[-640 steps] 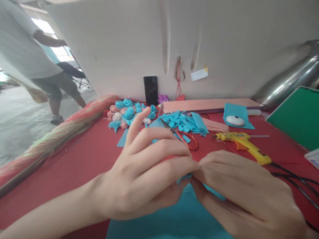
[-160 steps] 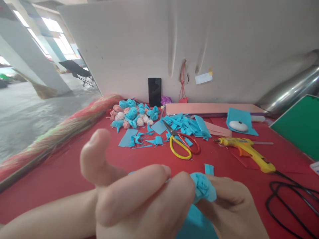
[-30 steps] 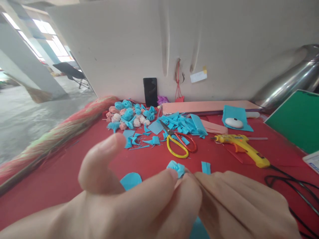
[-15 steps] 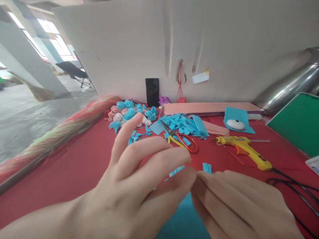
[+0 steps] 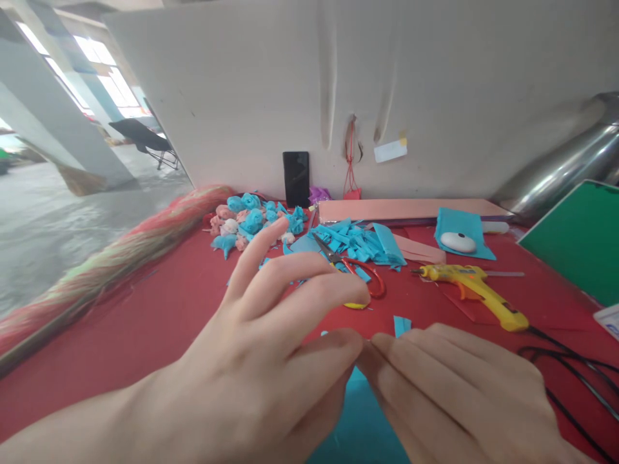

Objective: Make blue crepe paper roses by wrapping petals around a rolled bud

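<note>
My left hand (image 5: 271,341) and my right hand (image 5: 454,386) meet low in the middle of the view, fingertips close together. Between and below them a sheet of blue paper (image 5: 360,419) shows, its upper edge hidden by my fingers. The thumb and index finger of my left hand pinch at that edge, while its other fingers curve above. My right hand's fingers are pressed together over the paper's other side. Behind my hands, red-handled scissors (image 5: 365,277) rest beside blue paper scraps (image 5: 358,241).
A yellow glue gun (image 5: 474,290) with a black cord lies on the red table (image 5: 184,309) at right. Blue, pink and white paper flowers (image 5: 251,222) are piled at back left. A black phone (image 5: 296,179) leans on the wall. A green board (image 5: 580,238) stands at far right.
My left hand has moved slightly, its fingertips now a little further left and its middle fingers more curled. My right hand's fingertips have also shifted slightly left.
</note>
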Available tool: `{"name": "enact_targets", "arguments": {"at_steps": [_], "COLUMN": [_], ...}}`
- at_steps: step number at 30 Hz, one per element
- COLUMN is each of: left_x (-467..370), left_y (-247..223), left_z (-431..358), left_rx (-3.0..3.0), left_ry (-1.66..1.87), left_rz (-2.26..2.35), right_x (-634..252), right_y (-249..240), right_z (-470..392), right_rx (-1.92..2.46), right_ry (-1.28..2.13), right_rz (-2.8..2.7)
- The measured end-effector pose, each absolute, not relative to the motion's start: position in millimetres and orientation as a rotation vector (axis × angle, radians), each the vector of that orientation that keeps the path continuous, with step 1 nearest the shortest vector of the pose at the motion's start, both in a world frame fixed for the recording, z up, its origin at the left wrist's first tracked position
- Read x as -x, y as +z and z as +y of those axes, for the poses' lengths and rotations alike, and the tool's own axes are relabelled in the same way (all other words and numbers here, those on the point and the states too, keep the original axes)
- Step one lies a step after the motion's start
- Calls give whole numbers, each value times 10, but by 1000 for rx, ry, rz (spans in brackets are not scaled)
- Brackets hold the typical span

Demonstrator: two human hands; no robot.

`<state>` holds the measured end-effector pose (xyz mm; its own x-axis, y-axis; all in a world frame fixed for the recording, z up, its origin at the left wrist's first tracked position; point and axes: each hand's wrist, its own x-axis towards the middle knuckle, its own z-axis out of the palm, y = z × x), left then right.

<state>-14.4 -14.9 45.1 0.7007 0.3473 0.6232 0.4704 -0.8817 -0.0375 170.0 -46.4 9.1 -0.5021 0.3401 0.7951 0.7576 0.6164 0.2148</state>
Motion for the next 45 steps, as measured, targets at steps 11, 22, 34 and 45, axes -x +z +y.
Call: {"name": "enact_targets", "arguments": {"at_steps": [11,22,34,45], "left_x": [123,117,199,168], "left_y": [472,429,567,624], "left_z": [-126,-82,60,48], "left_rx": [2801,2699,3385,3799], "left_ry": [-866,-907,-1025,-491], "left_rz": [-685,-611,-926,-1321], "right_x": [-1673,-1743,-1822,-1799], "right_y": [46,-18,146,83], "right_z": [-429,-362,-182,-232], "right_rx": [793,838,956,931], "right_ry": [-751,-370,1369,1866], "right_rz": [-2067,-2093,-1752,-1614]}}
